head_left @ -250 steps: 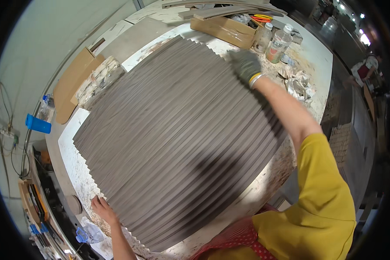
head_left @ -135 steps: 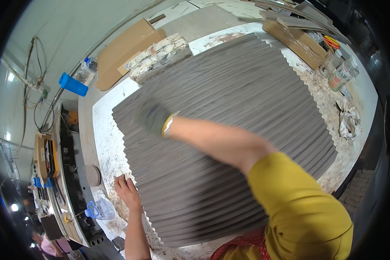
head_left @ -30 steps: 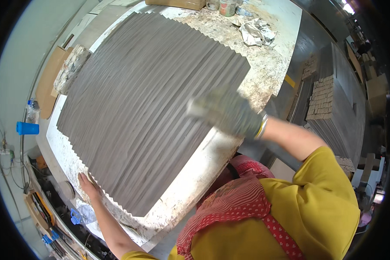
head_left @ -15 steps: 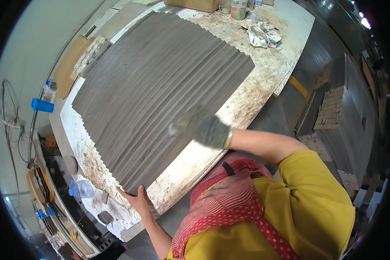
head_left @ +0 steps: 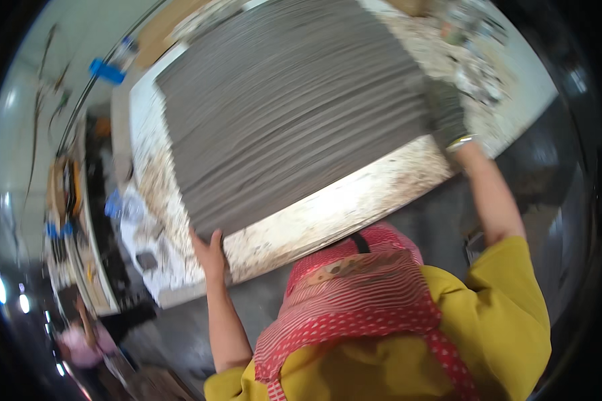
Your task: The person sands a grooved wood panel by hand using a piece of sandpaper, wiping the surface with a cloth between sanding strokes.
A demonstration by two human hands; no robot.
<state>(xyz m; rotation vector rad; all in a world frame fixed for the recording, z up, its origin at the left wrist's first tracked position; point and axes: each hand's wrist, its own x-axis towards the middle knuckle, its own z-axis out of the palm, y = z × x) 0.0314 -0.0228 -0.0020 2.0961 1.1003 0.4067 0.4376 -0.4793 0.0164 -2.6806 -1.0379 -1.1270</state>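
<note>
A wide sheet of long grey strips laid side by side (head_left: 287,113) covers most of a white, brown-stained work table (head_left: 408,157). The strips' ends make stepped, jagged edges at left and right. My bare left hand (head_left: 211,255) is at their near left corner, thumb on one side and fingers on the other, gripping the strip ends. Out at the right end of the strips is my right hand (head_left: 444,112), in a dark grey-green glove. It touches or hovers at that edge; motion blur hides its fingers.
Crumpled white paper (head_left: 478,81) and blurred containers (head_left: 471,23) lie at the table's far right. A blue cup (head_left: 107,71) stands far left. A clear bottle (head_left: 128,206) is by the left edge. At lower left, a person in pink (head_left: 87,342) is in the background.
My right hand has swept from above the middle of the strips to their right end. My left hand stays at the near left corner. The whole view has turned and shifted.
</note>
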